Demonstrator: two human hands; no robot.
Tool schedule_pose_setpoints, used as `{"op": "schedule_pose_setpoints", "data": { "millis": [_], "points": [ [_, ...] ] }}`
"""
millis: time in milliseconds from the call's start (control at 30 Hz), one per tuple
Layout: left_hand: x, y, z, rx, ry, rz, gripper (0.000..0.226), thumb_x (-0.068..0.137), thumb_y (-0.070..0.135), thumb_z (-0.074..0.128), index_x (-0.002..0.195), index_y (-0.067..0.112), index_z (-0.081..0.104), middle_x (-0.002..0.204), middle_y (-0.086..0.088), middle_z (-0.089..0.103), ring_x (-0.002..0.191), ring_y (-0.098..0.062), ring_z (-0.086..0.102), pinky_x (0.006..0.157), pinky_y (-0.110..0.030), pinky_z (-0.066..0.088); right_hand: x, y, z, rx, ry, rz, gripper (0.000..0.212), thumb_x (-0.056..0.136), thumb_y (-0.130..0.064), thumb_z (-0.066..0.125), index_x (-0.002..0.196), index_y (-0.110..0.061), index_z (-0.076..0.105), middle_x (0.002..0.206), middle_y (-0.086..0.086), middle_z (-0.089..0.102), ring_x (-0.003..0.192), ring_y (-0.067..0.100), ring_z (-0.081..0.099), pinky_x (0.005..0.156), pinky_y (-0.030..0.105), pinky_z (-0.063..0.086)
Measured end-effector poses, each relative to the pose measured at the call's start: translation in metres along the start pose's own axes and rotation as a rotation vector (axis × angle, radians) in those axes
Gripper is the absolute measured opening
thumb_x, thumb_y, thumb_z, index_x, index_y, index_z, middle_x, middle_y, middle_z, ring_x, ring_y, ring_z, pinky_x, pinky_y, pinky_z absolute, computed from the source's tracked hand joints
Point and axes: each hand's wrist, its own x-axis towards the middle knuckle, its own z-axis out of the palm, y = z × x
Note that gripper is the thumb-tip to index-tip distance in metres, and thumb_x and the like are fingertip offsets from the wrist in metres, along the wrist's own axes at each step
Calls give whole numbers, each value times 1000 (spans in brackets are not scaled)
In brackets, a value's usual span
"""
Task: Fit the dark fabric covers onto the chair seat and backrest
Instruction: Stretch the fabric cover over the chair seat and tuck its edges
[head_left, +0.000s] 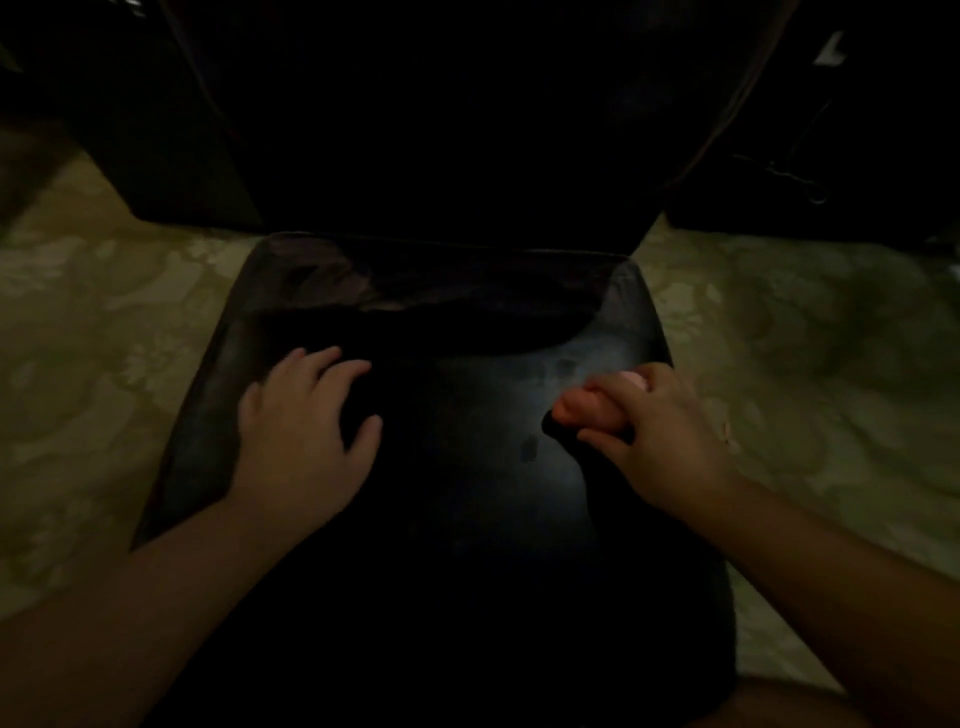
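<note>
The scene is very dim. A dark chair seat (322, 280) fills the middle of the view, with its dark backrest (441, 130) rising behind it. Dark fabric (467, 509) lies over the front and middle of the seat; its far edge crosses the seat near the back. My left hand (301, 431) rests flat on the fabric at the seat's left, fingers spread. My right hand (654, 436) is at the seat's right, fingers curled, pinching a fold of the dark fabric. A small light glows from that hand.
A pale patterned floor (805, 364) shows on both sides of the chair. Dark furniture (156, 130) stands at the back left, and more dark shapes (831, 130) stand at the back right.
</note>
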Motion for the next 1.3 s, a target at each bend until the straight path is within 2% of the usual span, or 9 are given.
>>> {"op": "schedule_pose_setpoints", "data": {
  "millis": [200, 467, 733, 833, 967, 1033, 1167, 1233, 1300],
  "points": [
    [37, 21, 33, 196, -213, 98, 68, 97, 71, 28, 160, 47, 26, 174, 3, 22, 163, -28, 10, 124, -72, 14, 41, 32, 6, -53, 71, 59, 46, 83, -57, 72, 115, -28, 56, 109, 12, 54, 98, 34, 58, 79, 38, 48],
    [30, 20, 38, 207, -181, 96, 65, 99, 64, 32, 161, 45, 33, 172, 1, 29, 162, -30, 16, 125, -69, 12, 144, 6, 16, -109, 189, 177, 56, 89, -60, 58, 124, -17, 57, 119, 22, 58, 109, 45, 54, 91, 48, 49],
    [28, 22, 40, 181, -163, 109, 64, 99, 61, 34, 161, 43, 35, 171, -2, 32, 162, -32, 18, 125, -69, 12, 119, 32, -3, -435, 93, -147, 53, 92, -59, 65, 128, -21, 62, 118, 19, 57, 107, 43, 56, 88, 44, 50],
    [25, 22, 42, 174, -139, 109, 65, 98, 60, 37, 160, 40, 39, 170, -4, 35, 161, -34, 21, 124, -70, 14, 149, 37, 5, -389, 103, -12, 65, 85, -69, 35, 125, -27, 66, 108, 13, 65, 97, 40, 58, 81, 45, 53],
    [24, 23, 43, 142, -114, 100, 65, 98, 59, 40, 159, 38, 43, 168, -5, 38, 160, -35, 24, 123, -70, 14, 164, -9, 18, -281, 225, -134, 29, 99, -33, 56, 118, -17, 70, 110, 20, 70, 99, 47, 66, 88, 57, 54],
    [24, 23, 42, 135, -113, 104, 65, 97, 59, 40, 159, 38, 43, 168, -5, 38, 160, -35, 24, 123, -70, 14, 136, -27, 14, -257, 156, -273, 21, 93, -37, 67, 108, -22, 72, 100, 18, 67, 94, 46, 63, 91, 59, 51],
    [26, 24, 41, 127, -108, 119, 65, 96, 58, 42, 158, 38, 44, 168, -4, 39, 160, -34, 25, 123, -70, 15, 128, -8, -2, -352, -1, -345, 56, 87, -69, 44, 112, -28, 74, 105, 12, 66, 101, 41, 60, 94, 48, 52],
    [24, 25, 42, 123, -90, 120, 65, 96, 58, 44, 157, 38, 46, 167, -5, 41, 159, -35, 27, 122, -71, 16, 153, -5, 4, -337, 36, -297, 72, 95, -71, 24, 119, -29, 76, 114, 11, 71, 110, 43, 60, 97, 51, 48],
    [23, 24, 44, 123, -82, 114, 65, 96, 58, 45, 157, 37, 47, 167, -5, 41, 159, -35, 27, 122, -71, 15, 182, -37, 10, -367, 20, -226, 62, 98, -63, 25, 133, -36, 68, 132, 10, 66, 121, 44, 57, 101, 51, 45]
  ]
}}
